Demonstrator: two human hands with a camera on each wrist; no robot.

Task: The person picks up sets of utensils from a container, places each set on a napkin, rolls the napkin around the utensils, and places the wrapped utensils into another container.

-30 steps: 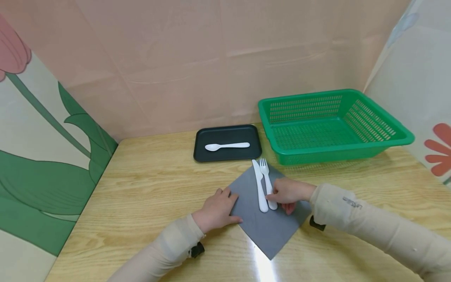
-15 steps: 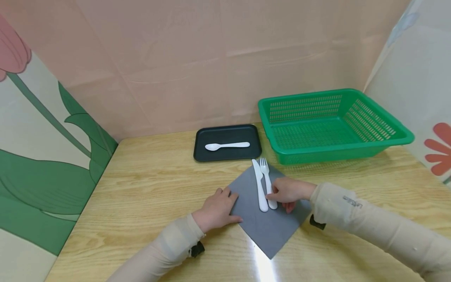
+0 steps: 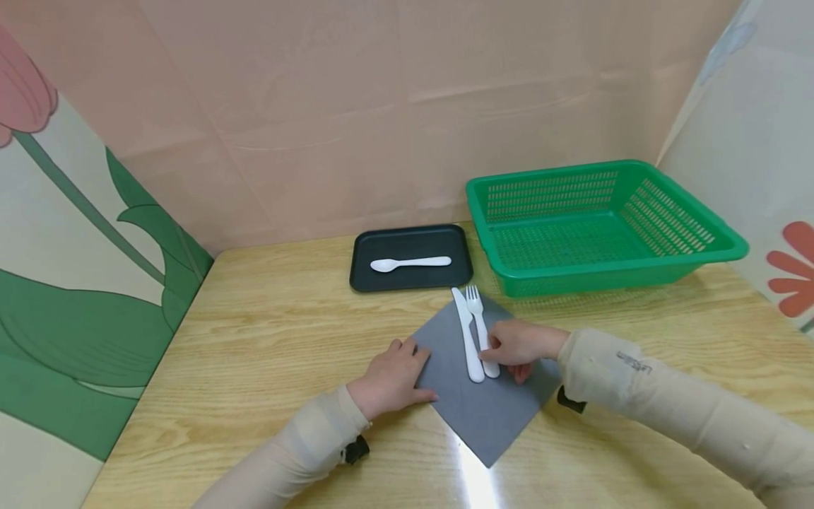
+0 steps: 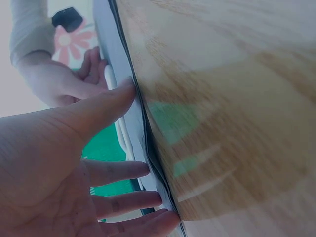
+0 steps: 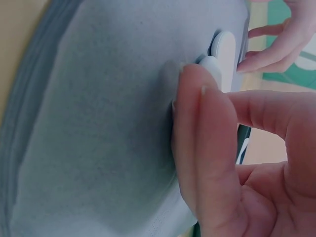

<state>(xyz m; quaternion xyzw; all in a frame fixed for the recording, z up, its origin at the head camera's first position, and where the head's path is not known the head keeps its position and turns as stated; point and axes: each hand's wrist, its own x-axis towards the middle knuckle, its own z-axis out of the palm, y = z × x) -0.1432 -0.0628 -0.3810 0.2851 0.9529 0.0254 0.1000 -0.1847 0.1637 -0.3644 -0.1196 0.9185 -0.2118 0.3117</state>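
Note:
A grey napkin (image 3: pixel 486 424) lies turned like a diamond on the wooden table. On it a white plastic knife (image 3: pixel 468 343) and a white plastic fork (image 3: pixel 480 326) lie side by side, their upper ends close together and pointing away from me. My right hand (image 3: pixel 520 346) pinches the fork's handle, other fingers curled under; part of the handle is covered by them. My left hand (image 3: pixel 391 378) rests with spread fingers on the napkin's left corner. In the left wrist view, the thumb and fingertips touch the layered napkin edge (image 4: pixel 140 108).
Behind the napkin stands a black tray (image 3: pixel 359 279) bearing a white spoon (image 3: pixel 416 263). To its right is a green slotted basket (image 3: pixel 610 268), near the back wall. Pink sheeting (image 3: pixel 318 127) closes off the far side of the table.
The tips of the fork and knife have shifted slightly to the left. The right hand has moved very slightly left with the fork; the left hand has stayed in place.

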